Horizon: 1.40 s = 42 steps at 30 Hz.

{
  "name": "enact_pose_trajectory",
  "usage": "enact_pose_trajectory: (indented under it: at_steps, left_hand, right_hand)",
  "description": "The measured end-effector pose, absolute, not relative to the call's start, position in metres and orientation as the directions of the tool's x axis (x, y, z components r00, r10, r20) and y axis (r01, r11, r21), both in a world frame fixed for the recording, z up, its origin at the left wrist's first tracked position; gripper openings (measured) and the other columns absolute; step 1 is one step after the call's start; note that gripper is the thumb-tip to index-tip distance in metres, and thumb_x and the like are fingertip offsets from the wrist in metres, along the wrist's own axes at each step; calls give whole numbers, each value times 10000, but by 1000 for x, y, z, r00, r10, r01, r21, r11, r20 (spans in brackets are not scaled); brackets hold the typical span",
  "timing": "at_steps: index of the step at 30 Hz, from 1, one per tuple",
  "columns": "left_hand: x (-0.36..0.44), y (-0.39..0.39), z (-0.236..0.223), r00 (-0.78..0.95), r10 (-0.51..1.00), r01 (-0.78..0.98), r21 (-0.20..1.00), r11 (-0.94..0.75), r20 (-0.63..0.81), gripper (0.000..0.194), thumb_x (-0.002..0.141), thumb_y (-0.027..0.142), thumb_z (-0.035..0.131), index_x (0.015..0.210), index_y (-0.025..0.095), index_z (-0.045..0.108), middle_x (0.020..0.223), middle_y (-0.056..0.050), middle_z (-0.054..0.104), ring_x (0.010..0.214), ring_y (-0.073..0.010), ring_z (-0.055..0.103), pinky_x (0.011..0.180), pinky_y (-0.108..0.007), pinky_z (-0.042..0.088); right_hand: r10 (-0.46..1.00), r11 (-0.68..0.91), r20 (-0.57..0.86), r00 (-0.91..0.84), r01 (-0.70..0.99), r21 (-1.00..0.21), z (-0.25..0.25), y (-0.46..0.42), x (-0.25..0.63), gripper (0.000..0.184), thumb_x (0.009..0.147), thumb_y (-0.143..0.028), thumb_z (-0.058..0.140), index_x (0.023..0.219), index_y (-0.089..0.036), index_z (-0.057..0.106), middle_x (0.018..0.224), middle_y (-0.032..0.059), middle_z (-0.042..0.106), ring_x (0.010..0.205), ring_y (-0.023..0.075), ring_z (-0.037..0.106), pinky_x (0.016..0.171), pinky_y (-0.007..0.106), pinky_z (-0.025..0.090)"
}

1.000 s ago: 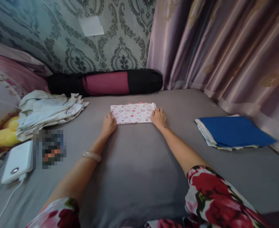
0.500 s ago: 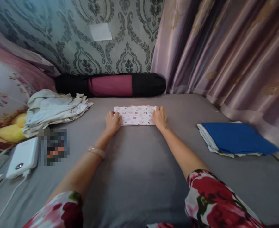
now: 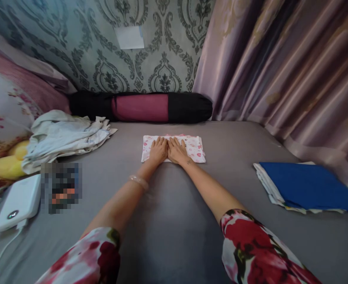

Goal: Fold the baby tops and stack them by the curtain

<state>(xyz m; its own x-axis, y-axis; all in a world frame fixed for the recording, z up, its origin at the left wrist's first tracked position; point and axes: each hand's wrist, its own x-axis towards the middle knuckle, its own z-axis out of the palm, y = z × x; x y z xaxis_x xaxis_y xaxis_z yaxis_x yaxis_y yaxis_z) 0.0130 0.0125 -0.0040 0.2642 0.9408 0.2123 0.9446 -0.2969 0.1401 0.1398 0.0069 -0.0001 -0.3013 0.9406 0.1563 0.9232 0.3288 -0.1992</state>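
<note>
A white cloth (image 3: 196, 146) printed with small pink and red figures lies folded into a flat rectangle on the grey bed sheet (image 3: 174, 221). Flat on its middle rests my left hand (image 3: 159, 150), fingers stretched out and pointing away from me. Beside it, nearly touching at the thumbs, my right hand (image 3: 176, 151) also lies flat on the cloth with its fingers spread. The hands cover the cloth's centre. A pink edge shows along its far side.
Left are crumpled pale clothes (image 3: 64, 138), a yellow plush thing (image 3: 5, 163), a white power bank (image 3: 18, 203) with a cable, and a blurred-out patch. Folded blue cloth (image 3: 307, 187) lies right. A black and maroon roll (image 3: 140, 107) stretches along the wall, beside curtains (image 3: 251, 59).
Both hands have let go of the cloth's two side edges and moved inward to its middle, where they now lie flat. The view has shifted slightly.
</note>
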Motion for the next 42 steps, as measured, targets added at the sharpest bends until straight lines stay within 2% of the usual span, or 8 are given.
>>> enact_pose_trajectory:
  at_steps: [7,11,15,19,25,34,38,42]
  left_hand:
    - [10,16,-15,258,946,951,123,-285,198,501,983,280,270,1444,163,427,1525,-109,414,1438,-275,311,1174,-502,228]
    - [5,18,-17,235,949,959,111,-262,212,514,986,361,274,1438,189,450,1540,-109,388,1432,-316,313,1155,-542,240]
    - [-1,19,-20,185,946,973,84,-214,264,566,979,452,285,1429,155,460,1529,-152,393,1409,-336,346,1146,-518,254]
    - [-7,21,-19,138,958,985,65,-160,252,627,972,520,264,1447,144,426,1512,-178,406,1411,-346,339,1135,-511,262]
    - [-24,20,-12,76,976,987,123,-103,205,698,959,579,232,1441,104,402,1531,-203,363,1422,-332,319,1113,-487,307]
    - [-46,28,-21,124,984,977,160,-143,127,684,972,534,211,1472,89,349,1571,-181,299,1453,-295,270,1156,-453,243]
    - [-50,28,-25,150,975,965,192,-181,164,669,969,524,227,1455,87,372,1552,-191,333,1439,-306,299,1144,-473,271]
    - [-61,17,-23,168,968,946,247,-211,185,651,973,502,234,1453,87,378,1541,-197,353,1432,-292,323,1143,-451,297]
  right_hand:
    - [944,319,151,-292,926,-203,-3,5,140,533,990,-303,260,1488,-157,380,1580,69,308,1450,263,242,1173,519,136]
    - [957,265,176,-231,941,-208,-6,7,143,516,993,-337,285,1473,-198,411,1576,70,319,1446,274,249,1168,529,131]
    - [959,199,241,-148,959,-203,-10,9,149,521,995,-360,290,1451,-161,444,1555,103,356,1433,274,274,1175,499,119]
    - [970,125,232,-73,968,-217,-13,12,159,542,989,-376,311,1458,-131,429,1550,133,356,1438,290,260,1168,517,134]
    - [974,76,225,-31,978,-195,-13,14,190,533,994,-350,296,1464,-129,418,1554,133,346,1439,293,261,1162,479,176]
    - [972,-10,230,51,985,-175,-14,7,218,641,1010,-427,228,1454,9,380,1532,203,356,1430,316,276,1162,445,194]
    - [976,-18,210,54,985,-169,-11,8,216,648,1010,-437,211,1453,5,379,1538,203,345,1434,318,269,1156,432,207]
    - [993,-11,113,31,985,-174,-2,11,219,659,1006,-454,207,1461,-7,371,1547,203,328,1440,319,260,1161,448,195]
